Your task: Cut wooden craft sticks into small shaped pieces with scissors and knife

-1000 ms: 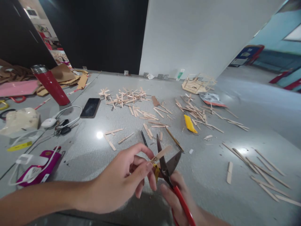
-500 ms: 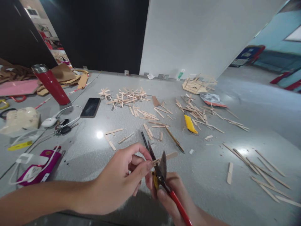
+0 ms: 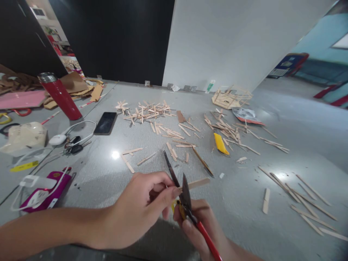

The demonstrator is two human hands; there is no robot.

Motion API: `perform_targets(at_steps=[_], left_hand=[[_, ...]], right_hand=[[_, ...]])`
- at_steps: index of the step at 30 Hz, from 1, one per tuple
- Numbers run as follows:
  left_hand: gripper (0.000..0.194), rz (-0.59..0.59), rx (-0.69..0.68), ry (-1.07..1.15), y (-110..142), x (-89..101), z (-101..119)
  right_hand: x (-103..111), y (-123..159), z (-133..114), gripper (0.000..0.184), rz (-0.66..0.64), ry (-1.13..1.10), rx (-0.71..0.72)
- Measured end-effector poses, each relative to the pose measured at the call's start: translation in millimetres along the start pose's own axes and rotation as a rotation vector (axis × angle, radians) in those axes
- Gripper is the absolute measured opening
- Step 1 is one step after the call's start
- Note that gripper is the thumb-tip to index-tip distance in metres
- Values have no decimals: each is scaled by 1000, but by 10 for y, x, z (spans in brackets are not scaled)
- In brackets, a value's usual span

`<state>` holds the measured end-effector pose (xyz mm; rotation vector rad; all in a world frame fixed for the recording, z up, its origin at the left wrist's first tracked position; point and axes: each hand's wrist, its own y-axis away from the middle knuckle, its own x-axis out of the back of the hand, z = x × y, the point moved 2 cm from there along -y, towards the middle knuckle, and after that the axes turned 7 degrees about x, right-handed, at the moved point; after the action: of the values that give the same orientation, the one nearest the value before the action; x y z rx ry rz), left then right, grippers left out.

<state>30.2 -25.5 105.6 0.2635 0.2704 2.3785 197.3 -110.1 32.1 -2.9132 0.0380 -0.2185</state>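
Observation:
Pinched between the thumb and fingers of my left hand (image 3: pixel 144 208) is a wooden craft stick (image 3: pixel 199 183), its free end pointing right. My right hand (image 3: pixel 201 224) grips red-handled scissors (image 3: pixel 187 199), whose blades lie across the stick close to my left fingertips. Something yellow (image 3: pixel 181 210) shows by my right fingers, below the scissors' pivot; its kind is unclear. Just beyond the blades, a slim black pen-like thing (image 3: pixel 168 161) lies on the table, partly in line with them. A narrow brownish pointed tool (image 3: pixel 202 161) rests farther right.
Loose craft sticks (image 3: pixel 150 110) lie in piles across the grey table (image 3: pixel 233 203). A yellow packet (image 3: pixel 221 144) and a stick-built frame (image 3: pixel 231 97) are at right. At left are a phone (image 3: pixel 106 123), a red flask (image 3: pixel 61 96), keys (image 3: pixel 75 145) and a purple power strip (image 3: pixel 51 190) with cables.
The scissors' blades have moved left and closed in around the craft stick. The stick has turned to lie flatter, pointing right. My left hand has barely moved.

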Motion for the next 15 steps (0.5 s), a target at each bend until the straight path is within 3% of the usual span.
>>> perform_targets(at_steps=[9, 15], left_hand=[[10, 18, -9, 51, 6, 0, -17], [36, -26, -7, 52, -1, 21, -12]], right_hand=[[-40, -68, -95, 49, -36, -6, -34], [-53, -117, -131, 54, -93, -33, -4]])
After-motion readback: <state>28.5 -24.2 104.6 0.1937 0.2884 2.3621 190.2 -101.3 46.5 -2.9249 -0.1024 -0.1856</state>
